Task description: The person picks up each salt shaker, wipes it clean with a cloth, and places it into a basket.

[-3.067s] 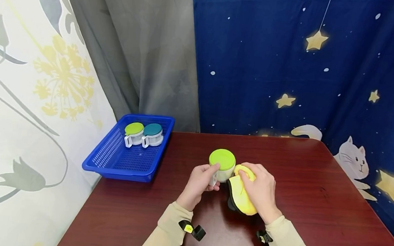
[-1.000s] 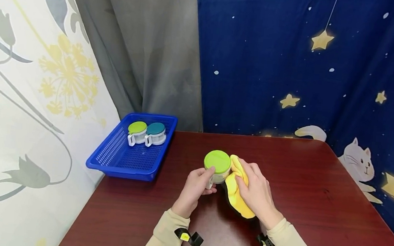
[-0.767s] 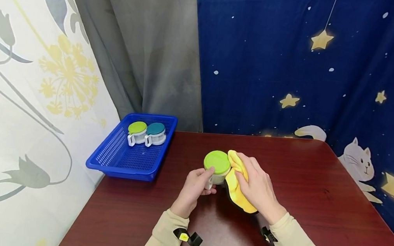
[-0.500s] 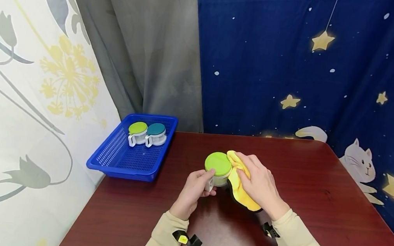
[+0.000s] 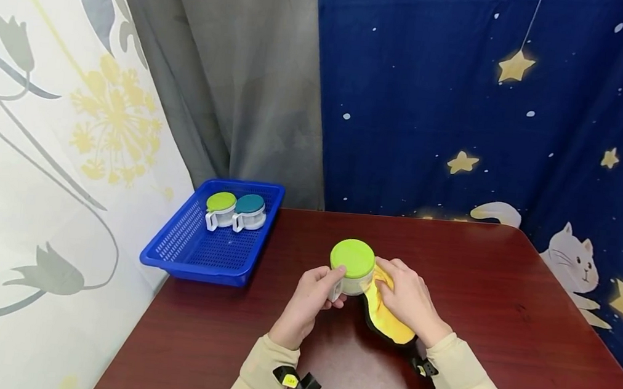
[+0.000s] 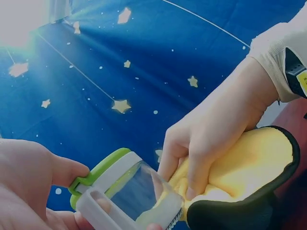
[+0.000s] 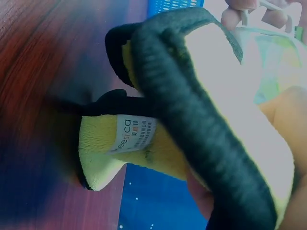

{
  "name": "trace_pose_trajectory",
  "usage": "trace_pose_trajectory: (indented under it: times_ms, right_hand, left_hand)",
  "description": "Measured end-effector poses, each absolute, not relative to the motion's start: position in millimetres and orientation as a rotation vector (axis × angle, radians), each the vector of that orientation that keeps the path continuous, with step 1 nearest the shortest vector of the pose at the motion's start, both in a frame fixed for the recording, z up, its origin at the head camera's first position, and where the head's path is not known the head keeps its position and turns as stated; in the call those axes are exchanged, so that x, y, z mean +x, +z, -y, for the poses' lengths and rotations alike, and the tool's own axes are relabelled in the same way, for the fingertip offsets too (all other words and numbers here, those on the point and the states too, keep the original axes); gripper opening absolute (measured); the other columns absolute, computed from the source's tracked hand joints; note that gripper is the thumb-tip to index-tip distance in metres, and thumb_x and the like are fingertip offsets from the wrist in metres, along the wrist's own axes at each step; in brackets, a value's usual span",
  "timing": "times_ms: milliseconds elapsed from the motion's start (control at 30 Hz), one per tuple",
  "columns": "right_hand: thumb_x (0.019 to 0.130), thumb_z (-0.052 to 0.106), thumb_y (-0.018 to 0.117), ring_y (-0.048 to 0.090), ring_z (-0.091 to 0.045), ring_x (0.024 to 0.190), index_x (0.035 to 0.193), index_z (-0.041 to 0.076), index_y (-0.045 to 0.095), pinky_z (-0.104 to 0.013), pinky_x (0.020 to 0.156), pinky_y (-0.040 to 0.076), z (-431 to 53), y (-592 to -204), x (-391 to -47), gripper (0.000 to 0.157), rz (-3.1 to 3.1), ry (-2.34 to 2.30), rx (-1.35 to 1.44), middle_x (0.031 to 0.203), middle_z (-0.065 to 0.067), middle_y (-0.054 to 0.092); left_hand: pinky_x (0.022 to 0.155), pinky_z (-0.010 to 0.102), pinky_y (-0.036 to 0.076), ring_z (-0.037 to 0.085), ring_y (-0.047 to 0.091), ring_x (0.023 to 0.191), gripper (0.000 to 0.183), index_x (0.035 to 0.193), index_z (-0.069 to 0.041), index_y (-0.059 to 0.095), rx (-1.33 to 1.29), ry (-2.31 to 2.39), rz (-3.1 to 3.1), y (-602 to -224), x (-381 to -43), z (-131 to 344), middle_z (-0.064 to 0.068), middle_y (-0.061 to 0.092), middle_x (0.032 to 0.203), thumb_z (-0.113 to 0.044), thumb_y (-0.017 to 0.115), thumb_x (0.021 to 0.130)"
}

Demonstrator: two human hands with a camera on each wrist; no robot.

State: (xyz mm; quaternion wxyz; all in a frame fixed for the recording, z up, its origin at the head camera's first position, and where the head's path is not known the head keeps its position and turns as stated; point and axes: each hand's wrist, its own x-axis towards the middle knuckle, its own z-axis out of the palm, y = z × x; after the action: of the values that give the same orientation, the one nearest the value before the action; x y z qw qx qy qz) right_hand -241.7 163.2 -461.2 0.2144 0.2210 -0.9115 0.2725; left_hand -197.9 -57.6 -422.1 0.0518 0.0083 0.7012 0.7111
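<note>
A clear seasoning jar (image 5: 358, 283) with a lime green lid (image 5: 353, 258) and a white handle is held above the table. My left hand (image 5: 310, 296) grips it by the handle, thumb near the lid's edge. My right hand (image 5: 408, 299) pinches a yellow cleaning cloth (image 5: 386, 318) with black edging against the jar's right side. In the left wrist view the cloth (image 6: 249, 167) meets the jar (image 6: 141, 194) near its base. A white label (image 7: 134, 133) shows on the cloth in the right wrist view, where much of the right hand is hidden.
A blue plastic basket (image 5: 194, 266) stands at the table's back left. Inside are a green-lidded jar (image 5: 221, 209) and a teal-lidded jar (image 5: 250, 212), both with white handles. The dark red wooden table (image 5: 477, 332) extends right; curtains (image 5: 408, 104) hang behind it.
The cloth has slid from beside the lid's rim down the jar's right side, the right hand moving with it. The left hand keeps hold of the handle, and the jar has shifted slightly.
</note>
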Motion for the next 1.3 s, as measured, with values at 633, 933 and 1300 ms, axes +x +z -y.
trace_pose_trajectory:
  times_ms: [633,933,1300]
  right_hand:
    - [0.089,0.019,0.074,0.062,-0.015,0.092,0.136,0.026,0.061,-0.039,0.074,0.052,-174.8,-431.9,-236.0,0.049,2.470,0.883,0.633,0.120,0.007,0.065]
    - [0.089,0.019,0.076,0.062,-0.012,0.098,0.134,0.026,0.063,-0.039,0.078,0.053,-183.8,-410.5,-233.9,0.048,2.409,0.904,0.697,0.123,0.010,0.065]
    - [0.089,0.018,0.077,0.062,-0.008,0.098,0.133,0.030,0.065,-0.035,0.076,0.053,-185.1,-409.7,-233.1,0.047,2.396,0.894,0.742,0.119,0.016,0.064]
  left_hand:
    - [0.062,0.028,0.044,0.025,0.063,0.065,0.043,0.071,-0.004,0.053,0.022,2.164,-2.156,-426.4,-198.3,60.1,0.001,0.049,0.062,-0.037,0.068,0.094]
    - [0.067,0.030,0.046,0.028,0.065,0.070,0.047,0.067,-0.013,0.047,0.038,2.121,-2.130,-430.4,-196.9,63.6,0.006,0.045,0.063,-0.044,0.067,0.094]
    - [0.072,0.034,0.057,0.024,0.066,0.069,0.038,0.087,-0.001,0.071,-0.013,2.181,-2.063,-432.8,-197.6,60.4,0.006,0.068,0.085,-0.038,0.066,0.095]
